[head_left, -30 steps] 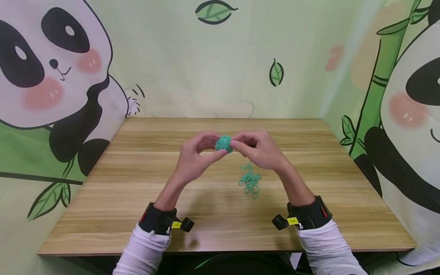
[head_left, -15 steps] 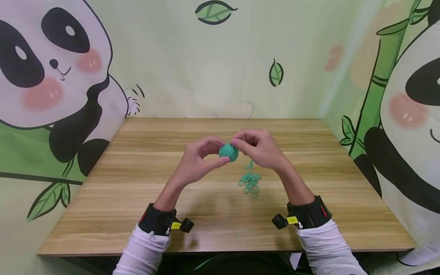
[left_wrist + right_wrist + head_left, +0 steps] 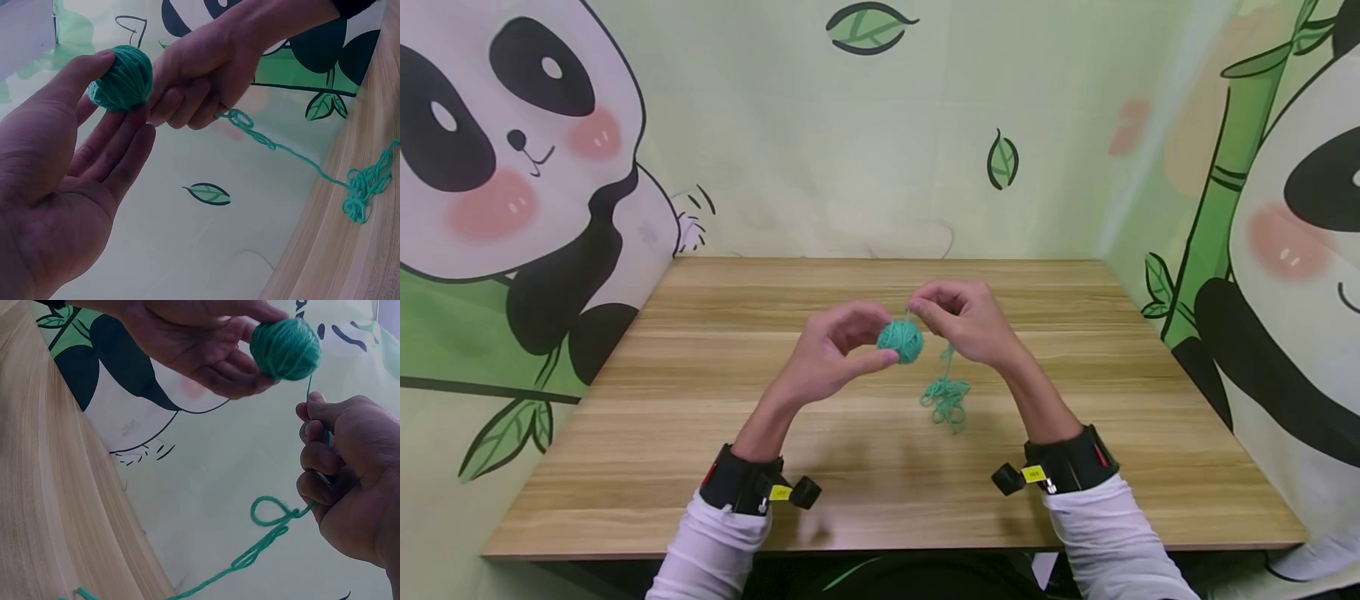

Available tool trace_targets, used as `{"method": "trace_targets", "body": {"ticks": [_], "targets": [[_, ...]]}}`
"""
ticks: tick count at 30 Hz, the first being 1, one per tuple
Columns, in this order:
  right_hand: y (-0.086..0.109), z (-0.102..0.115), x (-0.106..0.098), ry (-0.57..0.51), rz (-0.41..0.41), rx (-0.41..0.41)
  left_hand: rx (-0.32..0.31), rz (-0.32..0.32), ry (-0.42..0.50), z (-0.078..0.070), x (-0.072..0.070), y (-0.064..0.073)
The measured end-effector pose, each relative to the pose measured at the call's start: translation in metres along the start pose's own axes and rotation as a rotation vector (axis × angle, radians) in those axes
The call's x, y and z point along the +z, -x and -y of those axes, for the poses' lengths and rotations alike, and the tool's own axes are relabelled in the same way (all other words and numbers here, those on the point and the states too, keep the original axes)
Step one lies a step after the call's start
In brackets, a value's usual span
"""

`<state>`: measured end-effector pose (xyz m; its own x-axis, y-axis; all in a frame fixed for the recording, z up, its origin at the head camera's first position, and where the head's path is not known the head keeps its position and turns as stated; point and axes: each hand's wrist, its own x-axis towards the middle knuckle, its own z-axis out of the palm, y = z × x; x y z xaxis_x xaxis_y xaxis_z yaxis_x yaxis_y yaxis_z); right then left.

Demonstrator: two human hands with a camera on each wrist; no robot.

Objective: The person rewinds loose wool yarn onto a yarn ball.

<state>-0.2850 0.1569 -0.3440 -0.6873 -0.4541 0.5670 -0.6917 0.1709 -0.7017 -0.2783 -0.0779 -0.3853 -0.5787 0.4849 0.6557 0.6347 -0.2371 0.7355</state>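
Observation:
A small ball of teal yarn (image 3: 900, 341) is pinched between the thumb and fingertips of my left hand (image 3: 842, 350), held above the table. To its right, my right hand (image 3: 964, 323) grips the strand, thumb against forefinger and the other fingers curled. A short taut length of yarn runs from the ball to those fingertips, plain in the right wrist view beside the yarn ball (image 3: 286, 350). Below the right hand the strand, with a few loops in it, trails down to a loose tangle of yarn (image 3: 946, 398) on the table, also seen in the left wrist view.
The wood-grain table (image 3: 700, 467) spreads under both hands, its front edge close to the person. Behind it stands a pale green wall (image 3: 775, 150) with printed pandas and leaves. Each wrist wears a black band with a small camera (image 3: 806, 492).
The yarn ball has turned and come down slightly toward the person in the left hand. The right fingertips have drawn away from it, so a short strand now shows between them.

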Motion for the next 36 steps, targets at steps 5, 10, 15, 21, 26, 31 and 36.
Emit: {"method": "trace_targets", "body": {"ticks": [5, 10, 15, 21, 26, 31, 36], "targets": [[0.000, -0.034, -0.002, 0.006, -0.009, 0.025, 0.001, 0.016, 0.039, 0.004, -0.001, 0.001], [0.001, -0.046, -0.004, 0.016, -0.014, 0.050, -0.013, 0.003, 0.056, 0.003, -0.002, 0.002], [0.002, -0.055, -0.004, 0.056, -0.022, 0.099, -0.013, -0.007, 0.056, 0.000, -0.002, 0.002], [0.003, -0.060, 0.001, 0.081, 0.005, 0.154, -0.043, -0.041, 0.083, -0.002, -0.003, 0.002], [0.004, -0.057, 0.007, 0.079, 0.061, 0.135, -0.045, -0.095, 0.102, -0.002, -0.003, 0.002], [0.005, -0.051, 0.012, 0.098, 0.117, 0.117, -0.014, -0.154, 0.052, -0.001, -0.003, 0.001], [0.006, -0.042, 0.017, 0.142, 0.206, 0.107, 0.029, -0.217, -0.025, 0.001, -0.003, -0.002]]}}
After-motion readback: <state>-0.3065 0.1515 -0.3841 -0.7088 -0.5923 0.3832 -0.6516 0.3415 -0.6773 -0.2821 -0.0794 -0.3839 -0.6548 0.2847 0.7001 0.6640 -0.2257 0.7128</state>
